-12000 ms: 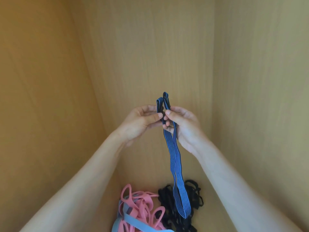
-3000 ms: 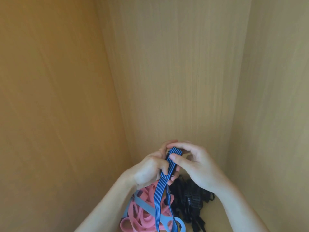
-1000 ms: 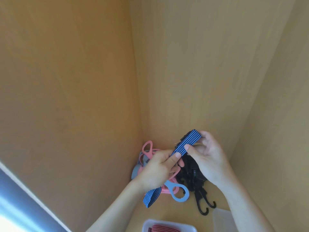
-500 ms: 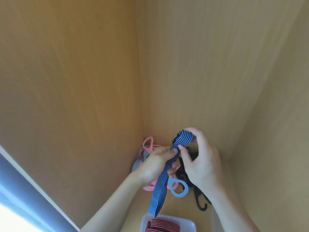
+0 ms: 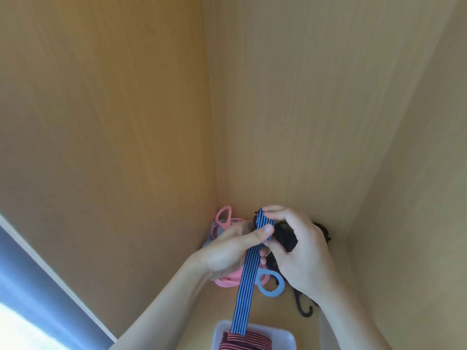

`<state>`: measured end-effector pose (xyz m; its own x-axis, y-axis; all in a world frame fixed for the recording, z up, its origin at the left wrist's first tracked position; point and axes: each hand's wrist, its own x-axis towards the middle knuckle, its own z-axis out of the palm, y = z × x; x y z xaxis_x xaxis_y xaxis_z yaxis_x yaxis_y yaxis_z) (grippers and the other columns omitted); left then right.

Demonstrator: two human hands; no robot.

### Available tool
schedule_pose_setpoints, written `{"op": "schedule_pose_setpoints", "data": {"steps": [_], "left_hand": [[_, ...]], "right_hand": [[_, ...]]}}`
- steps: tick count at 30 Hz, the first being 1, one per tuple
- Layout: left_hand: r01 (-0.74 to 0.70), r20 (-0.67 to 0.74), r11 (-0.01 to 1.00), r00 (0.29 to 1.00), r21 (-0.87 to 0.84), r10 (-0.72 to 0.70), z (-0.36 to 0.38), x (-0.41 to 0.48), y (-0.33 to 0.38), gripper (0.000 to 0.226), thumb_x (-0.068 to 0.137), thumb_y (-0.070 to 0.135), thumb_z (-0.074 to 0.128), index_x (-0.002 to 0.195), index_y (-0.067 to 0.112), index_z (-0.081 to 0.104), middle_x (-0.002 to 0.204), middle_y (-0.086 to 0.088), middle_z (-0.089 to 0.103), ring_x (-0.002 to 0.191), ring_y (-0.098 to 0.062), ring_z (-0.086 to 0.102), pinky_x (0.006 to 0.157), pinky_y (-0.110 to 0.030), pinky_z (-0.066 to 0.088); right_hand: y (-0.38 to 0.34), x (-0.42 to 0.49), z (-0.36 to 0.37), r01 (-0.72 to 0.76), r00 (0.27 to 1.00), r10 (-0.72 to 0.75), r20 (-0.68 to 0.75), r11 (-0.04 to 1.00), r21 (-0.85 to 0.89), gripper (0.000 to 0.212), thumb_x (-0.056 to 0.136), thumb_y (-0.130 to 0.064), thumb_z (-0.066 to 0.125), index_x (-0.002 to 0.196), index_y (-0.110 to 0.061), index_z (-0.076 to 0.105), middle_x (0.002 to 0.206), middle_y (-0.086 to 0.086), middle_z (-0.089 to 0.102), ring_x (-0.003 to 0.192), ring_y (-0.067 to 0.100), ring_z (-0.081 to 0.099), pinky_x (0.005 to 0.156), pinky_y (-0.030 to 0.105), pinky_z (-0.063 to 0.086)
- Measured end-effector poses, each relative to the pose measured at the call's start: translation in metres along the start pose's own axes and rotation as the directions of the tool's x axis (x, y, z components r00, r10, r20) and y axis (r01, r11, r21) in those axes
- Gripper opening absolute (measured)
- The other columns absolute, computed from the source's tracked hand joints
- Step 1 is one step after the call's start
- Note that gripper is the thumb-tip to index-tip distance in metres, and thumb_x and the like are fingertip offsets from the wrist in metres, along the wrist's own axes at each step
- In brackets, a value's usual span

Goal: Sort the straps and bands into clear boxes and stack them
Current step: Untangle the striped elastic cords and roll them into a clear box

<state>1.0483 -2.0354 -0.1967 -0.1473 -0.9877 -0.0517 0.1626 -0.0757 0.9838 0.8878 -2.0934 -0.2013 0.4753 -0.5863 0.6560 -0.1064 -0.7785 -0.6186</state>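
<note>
A blue striped strap hangs from both my hands down to a clear box at the bottom edge. My left hand pinches the strap near its top with the thumb across it. My right hand holds the strap's top end with curled fingers. Red striped straps lie in the box, and the blue strap's lower end touches them. Pink bands and a light blue band lie in the wooden corner behind my hands. Black straps with a hook lie to their right.
Wooden walls close in on the left, back and right. A pale edge and a blue surface show at the lower left. The rim of a second clear container sits right of the box, partly hidden by my right arm.
The strap has come lower, its free end now reaching the red straps in the box. Over the last seconds the view swung down and left, bringing the box into sight.
</note>
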Motion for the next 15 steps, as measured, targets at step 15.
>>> {"op": "schedule_pose_setpoints", "data": {"steps": [15], "left_hand": [[0.009, 0.108, 0.999, 0.994, -0.054, -0.003, -0.006, -0.002, -0.009, 0.026, 0.097, 0.004, 0.058, 0.122, 0.001, 0.049, 0.101, -0.014, 0.064, 0.089, -0.025, 0.066, 0.088, -0.04, 0.06]], "right_hand": [[0.014, 0.011, -0.011, -0.546, 0.836, 0.421, 0.351, 0.7, 0.46, 0.035, 0.094, -0.03, 0.068, 0.126, -0.017, 0.063, 0.11, -0.005, 0.071, 0.097, 0.007, 0.067, 0.095, 0.037, 0.048]]}}
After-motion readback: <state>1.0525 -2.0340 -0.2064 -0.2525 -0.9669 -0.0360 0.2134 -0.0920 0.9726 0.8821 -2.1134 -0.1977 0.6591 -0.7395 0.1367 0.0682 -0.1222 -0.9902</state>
